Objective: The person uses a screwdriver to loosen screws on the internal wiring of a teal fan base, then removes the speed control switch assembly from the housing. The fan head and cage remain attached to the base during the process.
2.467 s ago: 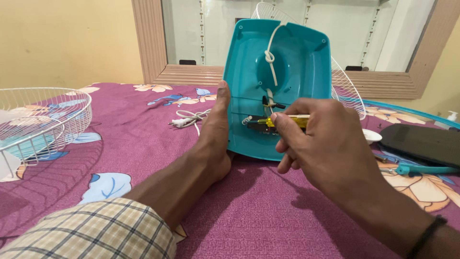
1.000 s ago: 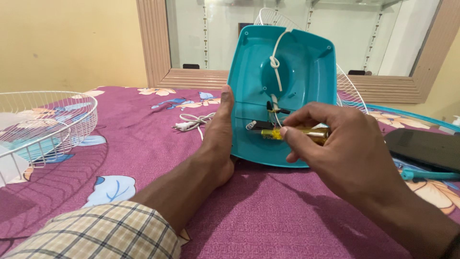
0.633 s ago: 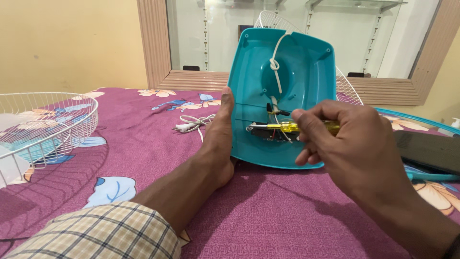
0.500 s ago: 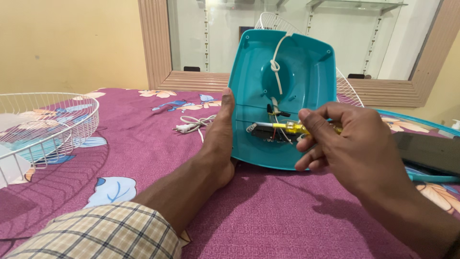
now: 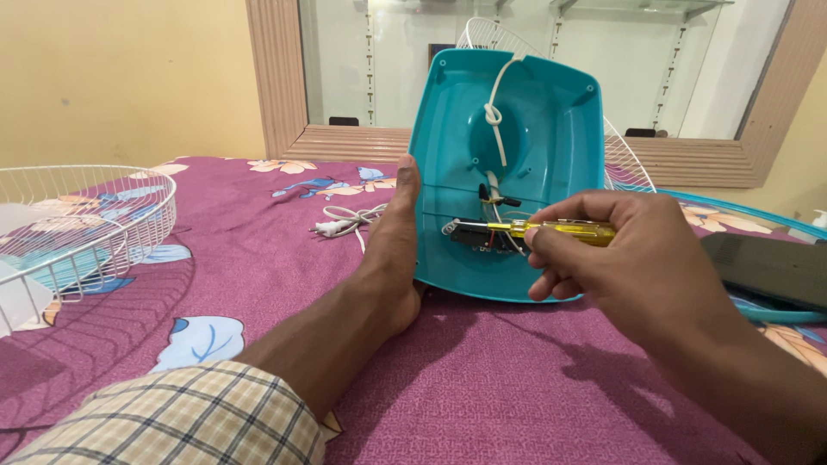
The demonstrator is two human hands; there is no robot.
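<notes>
A teal plastic fan base [image 5: 551, 129] stands on edge on the purple bedspread, its hollow underside facing me. A knotted white cord [image 5: 495, 112] and coloured wires run inside it. My right hand [image 5: 629, 267] is shut on a yellow-handled screwdriver [image 5: 560, 230], held level, with its tip at a small black part [image 5: 469, 234] low inside the base. A bare foot [image 5: 392, 250] on a leg from the lower left presses against the base's left edge. My left hand is out of sight.
A white wire fan guard [image 5: 77, 224] lies at the left. A white plug and cable [image 5: 345, 222] lie behind the foot. Another wire guard [image 5: 624, 159] stands behind the base. A dark flat object [image 5: 767, 271] lies at the right, and a wood-framed mirror [image 5: 284, 82] stands behind.
My right hand has slid a little to the right along the screwdriver, whose tip has stayed at the black part. The foot has kept its place against the base.
</notes>
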